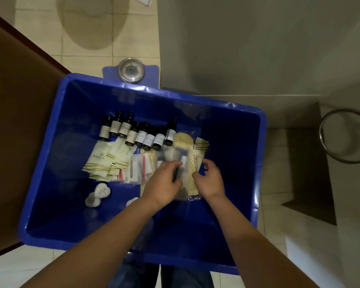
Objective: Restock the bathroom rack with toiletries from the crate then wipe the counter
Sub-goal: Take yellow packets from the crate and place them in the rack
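Note:
A big blue crate (256,167) stands on the floor below me. Along its far side lies a row of several small dark bottles (137,133) with white labels. In front of them lie pale cream sachets (106,161), clear packets (136,169) and white heart-shaped soaps (101,192). Both my hands are down in the crate over a pile of clear-wrapped yellow packets (181,142). My left hand (164,181) grips one of them, a dark thin item under its fingers. My right hand (209,179) pinches the packet's right edge with curled fingers.
A brown wooden door (19,121) stands to the left of the crate. A round metal floor drain (131,69) sits on a blue mat beyond it. A grey counter side (258,48) rises on the right, with a metal ring (345,135) further right. Tiled floor surrounds all.

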The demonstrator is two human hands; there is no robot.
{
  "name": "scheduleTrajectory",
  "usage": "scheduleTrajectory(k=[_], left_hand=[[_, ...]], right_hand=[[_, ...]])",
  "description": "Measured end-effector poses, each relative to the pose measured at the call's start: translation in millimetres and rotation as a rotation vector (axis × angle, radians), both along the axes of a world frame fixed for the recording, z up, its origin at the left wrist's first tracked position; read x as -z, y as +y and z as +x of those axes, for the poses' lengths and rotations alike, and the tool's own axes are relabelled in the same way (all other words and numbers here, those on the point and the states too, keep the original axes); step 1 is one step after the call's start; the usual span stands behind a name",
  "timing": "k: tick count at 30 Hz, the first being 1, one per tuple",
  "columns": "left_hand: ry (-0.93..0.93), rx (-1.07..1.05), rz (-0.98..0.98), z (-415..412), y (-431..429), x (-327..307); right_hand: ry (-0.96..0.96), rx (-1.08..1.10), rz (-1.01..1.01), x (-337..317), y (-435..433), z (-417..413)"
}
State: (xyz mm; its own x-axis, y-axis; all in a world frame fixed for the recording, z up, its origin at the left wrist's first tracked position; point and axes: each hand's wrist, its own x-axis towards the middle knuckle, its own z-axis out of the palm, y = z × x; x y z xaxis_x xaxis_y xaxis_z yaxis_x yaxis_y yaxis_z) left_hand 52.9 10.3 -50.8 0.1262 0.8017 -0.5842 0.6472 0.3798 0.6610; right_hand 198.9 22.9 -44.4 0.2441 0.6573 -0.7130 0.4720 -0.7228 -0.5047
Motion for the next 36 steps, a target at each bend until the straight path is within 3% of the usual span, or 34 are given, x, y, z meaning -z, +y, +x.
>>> scheduleTrajectory(k=[19, 36], left_hand=[[0.066, 0.218, -0.016, 8, 15, 23], [0.02, 0.184, -0.019, 5, 14, 20]], right_hand=[[0.107, 0.455, 0.005, 24, 25, -16], [0.181, 0.475, -0.091, 18, 23, -20]])
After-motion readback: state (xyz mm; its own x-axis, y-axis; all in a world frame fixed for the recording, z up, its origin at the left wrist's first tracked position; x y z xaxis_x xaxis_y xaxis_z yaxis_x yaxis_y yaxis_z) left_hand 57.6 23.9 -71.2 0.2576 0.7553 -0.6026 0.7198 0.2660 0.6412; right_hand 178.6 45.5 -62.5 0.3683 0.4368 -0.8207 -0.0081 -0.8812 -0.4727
